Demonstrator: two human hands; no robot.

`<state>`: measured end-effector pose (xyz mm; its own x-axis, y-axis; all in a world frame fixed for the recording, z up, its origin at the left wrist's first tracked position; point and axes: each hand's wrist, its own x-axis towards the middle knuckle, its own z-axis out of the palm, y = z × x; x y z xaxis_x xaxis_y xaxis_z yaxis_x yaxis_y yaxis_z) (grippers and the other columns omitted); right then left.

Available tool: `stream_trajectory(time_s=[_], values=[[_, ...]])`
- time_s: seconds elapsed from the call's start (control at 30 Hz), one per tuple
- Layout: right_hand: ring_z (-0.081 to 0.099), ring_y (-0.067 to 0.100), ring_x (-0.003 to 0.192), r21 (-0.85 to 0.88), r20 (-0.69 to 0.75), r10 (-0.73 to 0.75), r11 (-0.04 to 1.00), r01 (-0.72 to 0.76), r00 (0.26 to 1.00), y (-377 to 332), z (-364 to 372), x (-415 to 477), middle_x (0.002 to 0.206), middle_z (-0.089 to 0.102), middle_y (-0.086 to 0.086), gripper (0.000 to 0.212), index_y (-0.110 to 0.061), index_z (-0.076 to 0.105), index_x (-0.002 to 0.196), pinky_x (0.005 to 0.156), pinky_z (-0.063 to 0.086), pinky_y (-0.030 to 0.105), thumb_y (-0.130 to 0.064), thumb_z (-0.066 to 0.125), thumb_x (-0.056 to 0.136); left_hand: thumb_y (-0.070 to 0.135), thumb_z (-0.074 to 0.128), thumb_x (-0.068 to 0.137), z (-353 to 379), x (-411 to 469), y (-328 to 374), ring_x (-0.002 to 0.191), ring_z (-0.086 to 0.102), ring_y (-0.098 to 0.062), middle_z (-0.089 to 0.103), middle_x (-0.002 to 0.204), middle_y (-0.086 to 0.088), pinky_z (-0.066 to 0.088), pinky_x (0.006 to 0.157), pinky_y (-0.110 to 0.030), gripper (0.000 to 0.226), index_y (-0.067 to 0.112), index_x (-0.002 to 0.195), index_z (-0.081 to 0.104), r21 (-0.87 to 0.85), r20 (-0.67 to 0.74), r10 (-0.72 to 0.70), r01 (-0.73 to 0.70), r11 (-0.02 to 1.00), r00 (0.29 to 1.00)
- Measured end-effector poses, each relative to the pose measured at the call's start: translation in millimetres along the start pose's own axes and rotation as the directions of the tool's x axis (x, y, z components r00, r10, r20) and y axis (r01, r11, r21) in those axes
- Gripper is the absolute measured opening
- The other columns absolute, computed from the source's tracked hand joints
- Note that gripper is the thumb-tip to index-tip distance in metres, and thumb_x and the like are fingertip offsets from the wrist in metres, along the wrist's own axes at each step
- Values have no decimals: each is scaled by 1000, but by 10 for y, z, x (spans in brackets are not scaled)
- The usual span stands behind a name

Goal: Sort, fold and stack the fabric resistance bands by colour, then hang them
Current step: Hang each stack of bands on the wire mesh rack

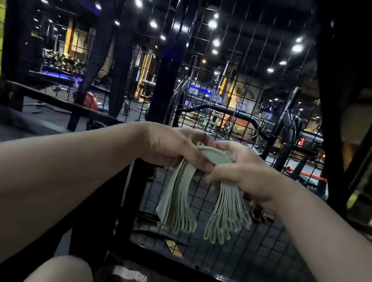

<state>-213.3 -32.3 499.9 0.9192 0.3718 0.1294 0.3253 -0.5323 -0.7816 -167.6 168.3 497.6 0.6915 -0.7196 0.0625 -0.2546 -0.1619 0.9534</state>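
**Green bundle held at its fold, before the mesh**

1. Wire mesh panel. Black grid, upright, filling the middle and right of the view. A dim gym floor with racks and machines shows through it. Judged the likely place for hanging.

2. Black post. Upright frame member just left of the mesh, rising behind the hands.

3. Green bands. Many pale green fabric loops, gathered and doubled over a single fold. The fold sits between the two hands, in the air in front of the mesh. Two fans of looped ends hang free below, one under each hand, touching nothing.
   Handling, as a judgement: light, soft and limp, with no stiffness to hold a shape. The layers may slide on one another and splay if the hold loosens. Best taken at the fold, where all layers meet, never by the loose ends.

4. Left hand. Grip clamped on the left side of the fold, fingers curled over the top and thumb underneath.

5. Right hand. Grip clamped on the right side of the fold, fingers wrapped round the gathered layers. The two hands meet at the fingertips.

6. Pink stack. Small folded pile of pink bands, lying low on a dark surface at the foot of the mesh, well apart from the green bundle. Whether that surface is floor or ledge cannot be told.
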Motion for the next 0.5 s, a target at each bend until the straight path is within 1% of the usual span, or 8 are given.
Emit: stream_trajectory(time_s=[0.07, 0.1, 0.13, 0.2, 0.27, 0.33, 0.43, 0.5], values=[[67, 26, 97, 51, -54, -7, 999, 10, 999, -110, 19, -41, 113, 65, 12, 55, -14, 50, 126, 90, 57, 43, -7, 75, 78, 0, 76, 75, 1, -72, 31, 113, 61, -34, 64, 119, -13, 44, 104, -45, 66, 12, 132, 45, 7, 9, 22, -22, 1000, 1000], [68, 27, 96, 84, -80, -6, 996, 12, 997, -155, 30, -54, 113, 66, 15, 51, -14, 52, 124, 89, 57, 46, -9, 74, 78, 2, 78, 74, 17, -100, 42, 121, 57, -37, 61, 126, -15, 42, 107, -49, 73, 14, 137, 43, 29, 12, 32, -32, 999, 999], [69, 29, 94, 102, -103, -2, 995, 12, 995, -192, 43, -62, 111, 67, 16, 51, -15, 53, 123, 86, 58, 47, -11, 75, 77, 5, 82, 72, 43, -139, 50, 124, 56, -37, 59, 130, -16, 41, 108, -51, 79, 18, 139, 41, 60, 11, 44, -45, 997, 999], [71, 30, 91, 84, -136, -5, 996, 17, 991, -260, 64, -58, 109, 69, 16, 57, -17, 54, 121, 81, 59, 49, -21, 78, 69, 8, 86, 69, 111, -198, 89, 115, 63, -30, 64, 123, -12, 46, 103, -49, 86, 23, 139, 39, 117, -12, 65, -64, 991, 998], [72, 30, 91, 25, -160, -13, 1000, 17, 987, -343, 82, -43, 107, 70, 13, 64, -21, 54, 120, 81, 59, 53, -29, 79, 61, 3, 81, 68, 160, -251, 147, 101, 67, -23, 67, 108, -7, 52, 93, -45, 78, 20, 134, 42, 137, -67, 104, -94, 986, 992], [72, 28, 89, -37, -179, -19, 999, 12, 984, -434, 72, -2, 104, 71, 10, 65, -26, 53, 119, 81, 59, 55, -33, 79, 59, -2, 72, 67, 170, -302, 227, 94, 65, -24, 64, 103, -7, 54, 88, -46, 69, 16, 129, 48, 149, -148, 166, -144, 978, 975], [70, 26, 91, -61, -210, -43, 998, 31, 977, -504, -2, 78, 104, 69, 9, 49, -28, 53, 111, 84, 58, 53, -26, 77, 68, -8, 62, 71, 155, -300, 306, 96, 58, -22, 59, 105, -8, 52, 81, -38, 65, 15, 130, 50, 238, -190, 237, -189, 953, 953], [68, 27, 95, -54, -211, -35, 998, 24, 977, -504, -53, 147, 108, 67, 10, 49, -24, 54, 114, 87, 57, 53, -24, 77, 70, -9, 57, 70, 141, -258, 294, 88, 55, -18, 56, 99, -7, 51, 73, -30, 64, 15, 129, 51, 219, -199, 255, -211, 953, 946]])
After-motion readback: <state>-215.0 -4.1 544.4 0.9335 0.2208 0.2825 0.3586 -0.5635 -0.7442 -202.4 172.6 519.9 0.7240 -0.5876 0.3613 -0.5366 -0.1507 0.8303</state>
